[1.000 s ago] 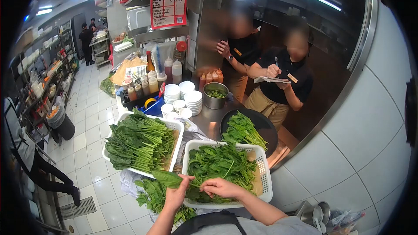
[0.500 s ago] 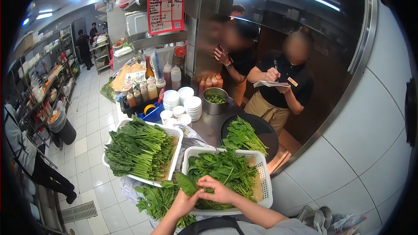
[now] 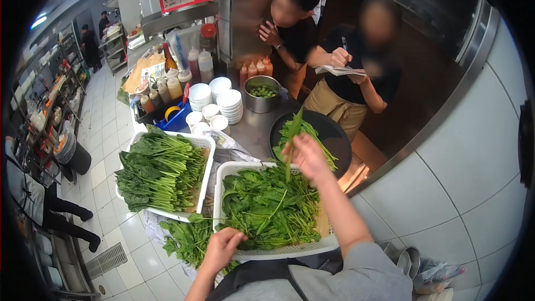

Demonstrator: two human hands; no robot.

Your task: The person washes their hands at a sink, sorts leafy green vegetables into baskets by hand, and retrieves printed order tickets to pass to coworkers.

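My right hand [image 3: 308, 157] is closed on a leafy green [image 3: 295, 128], its long leaf upright above the fingers. The hand is over the near edge of the round black tray [image 3: 340, 134], where a bunch of leafy greens [image 3: 326, 150] lies. My left hand [image 3: 224, 247] is curled, thumb towards fingers, at the near left corner of a white perforated basket [image 3: 219, 189]. Whatever it may pinch is hidden. Loose leafy greens with stems [image 3: 262, 200] fill that basket. More loose greens [image 3: 189, 239] lie beside it, left of my left hand.
A second white basket [image 3: 209, 156] holds neatly lined-up greens. Behind stand stacked white bowls [image 3: 229, 106], a metal pot of small green fruits [image 3: 262, 93] and sauce bottles [image 3: 205, 64]. Two people [image 3: 356, 67] stand across the counter, one writing on a pad [image 3: 340, 71].
My hands have parted. The right has carried a leafy green up and forward to the tray; the left has dropped to the basket's near corner. The view has shifted.
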